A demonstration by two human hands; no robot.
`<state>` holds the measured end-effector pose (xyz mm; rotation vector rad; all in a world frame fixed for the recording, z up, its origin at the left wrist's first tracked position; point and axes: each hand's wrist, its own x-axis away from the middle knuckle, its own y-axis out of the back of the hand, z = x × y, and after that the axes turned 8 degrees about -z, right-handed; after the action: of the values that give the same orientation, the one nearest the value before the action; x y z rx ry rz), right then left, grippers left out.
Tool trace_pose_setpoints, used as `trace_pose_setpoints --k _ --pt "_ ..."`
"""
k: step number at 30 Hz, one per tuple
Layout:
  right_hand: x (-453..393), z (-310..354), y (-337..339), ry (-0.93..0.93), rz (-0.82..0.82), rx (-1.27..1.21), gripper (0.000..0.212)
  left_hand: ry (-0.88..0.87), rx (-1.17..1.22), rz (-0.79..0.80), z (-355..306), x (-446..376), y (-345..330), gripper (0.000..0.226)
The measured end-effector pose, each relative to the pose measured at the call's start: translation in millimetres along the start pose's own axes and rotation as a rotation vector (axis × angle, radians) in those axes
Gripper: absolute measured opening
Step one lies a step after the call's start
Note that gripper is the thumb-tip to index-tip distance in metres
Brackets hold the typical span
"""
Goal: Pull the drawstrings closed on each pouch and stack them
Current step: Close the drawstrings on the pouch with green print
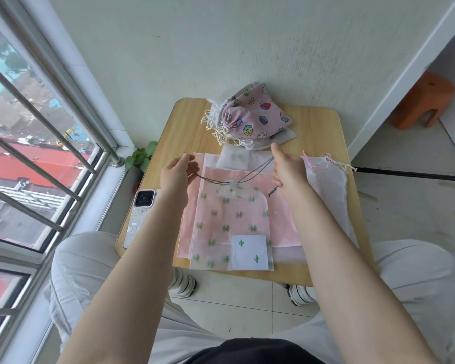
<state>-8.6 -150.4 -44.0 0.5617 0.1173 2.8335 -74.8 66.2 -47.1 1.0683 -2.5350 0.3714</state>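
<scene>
— Item one?
— Cactus pouch [229, 222], pink with green cactus print, flat on the wooden table [326, 132], mouth gathered between the two hands.

— Its cords?
— Dark drawstring [213, 180], running out to both sides from the gathered mouth. Left hand [177, 174] pinches the left run, fingers curled on it. Right hand [286, 172] grips the right run, forefinger pointing away; a knotted cord end hangs just below that hand.

— Under the pouch?
— Larger pink pouches [281, 219], lying flat, layered.

— Other stock?
— Pile of pouches [250, 116] at the far edge, strawberry print on top, cords drawn. White pouch [329, 185] at the right, beside the right hand.

— Sundries?
— Phone [139, 214] at the table's left edge.
</scene>
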Motion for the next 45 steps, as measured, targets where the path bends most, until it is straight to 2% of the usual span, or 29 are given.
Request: trace_pose_setpoints --k 2,4,6,7,8,9,10,11,12,15,18,22,24,25,26,28,29,31,33,34,36,39,41,43,45 --pt "5 9 -2 0.010 0.063 -0.040 0.043 -0.068 -0.148 0.019 -7 6 -4 0.020" --pt "8 14 -4 0.094 0.056 -0.016 0.035 -0.128 -0.219 0.011 -12 11 -5 0.020" --pt "10 12 -3 0.280 -0.040 0.107 0.015 -0.139 -0.186 0.045 -17 16 -8 0.019" --pt "9 8 -2 0.352 -0.112 0.208 0.015 -0.139 -0.172 0.062 -18 18 -9 0.019" --pt "10 6 -1 0.411 -0.180 0.310 0.029 -0.139 -0.170 0.075 -20 20 -11 0.018" --pt "11 2 1 0.467 -0.198 0.403 0.030 -0.138 -0.173 0.084 -22 22 -13 0.018" --pt "12 0 1 0.500 -0.173 0.496 0.019 -0.137 -0.173 0.095 -23 24 -14 0.018" --pt "14 -3 0 0.475 -0.111 0.573 0.010 -0.135 -0.169 0.106 -24 25 -16 0.018" --pt "14 -7 -3 0.420 -0.048 0.650 0.014 -0.133 -0.167 0.116 -24 26 -17 0.019" --pt "13 -17 -15 0.246 0.135 0.799 0.035 -0.134 -0.190 0.148 -27 30 -21 0.020" --pt "11 -27 -27 0.220 0.204 0.816 0.052 -0.150 -0.222 0.233 -30 34 -28 0.019" --pt "12 -32 -33 0.256 0.287 0.802 0.036 -0.236 -0.330 0.410 -36 34 -42 0.017" --pt "12 -34 -33 0.290 0.296 0.741 0.037 -0.323 -0.484 0.437 -32 26 -48 0.040" --pt "11 -35 -32 0.310 0.297 0.703 0.041 -0.375 -0.611 0.393 -30 23 -49 0.046" --pt "11 -35 -31 0.325 0.292 0.672 0.043 -0.439 -0.753 0.312 -26 20 -50 0.042" --pt "12 -34 -29 0.344 0.295 0.649 0.041 -0.525 -1.029 0.116 -17 16 -47 0.013" --pt "12 -33 -27 0.352 0.297 0.653 0.041 -0.524 -1.152 0.066 -12 17 -46 0.018" --pt "14 -31 -25 0.341 0.297 0.632 0.047 -0.446 -1.353 0.107 -3 19 -42 0.046" --pt "16 -31 -25 0.322 0.295 0.580 0.052 -0.386 -1.415 0.223 4 22 -42 0.060" --pt "17 -31 -25 0.319 0.294 0.564 0.054 -0.376 -1.386 0.269 5 23 -42 0.059" --pt "18 -33 -26 0.305 0.288 0.536 0.052 -0.389 -1.280 0.324 4 25 -42 0.042" --pt "17 -36 -27 0.286 0.282 0.564 0.042 -0.430 -1.061 0.303 4 27 -42 0.017" --pt "17 -38 -29 0.272 0.277 0.579 0.034 -0.459 -0.835 0.257 5 29 -41 0.015" --pt "18 -40 -31 0.245 0.269 0.537 0.028 -0.394 -0.599 0.292 6 35 -42 0.018" --pt "18 -43 -32 0.225 0.256 0.495 0.024 -0.327 -0.501 0.330 6 40 -43 0.019"
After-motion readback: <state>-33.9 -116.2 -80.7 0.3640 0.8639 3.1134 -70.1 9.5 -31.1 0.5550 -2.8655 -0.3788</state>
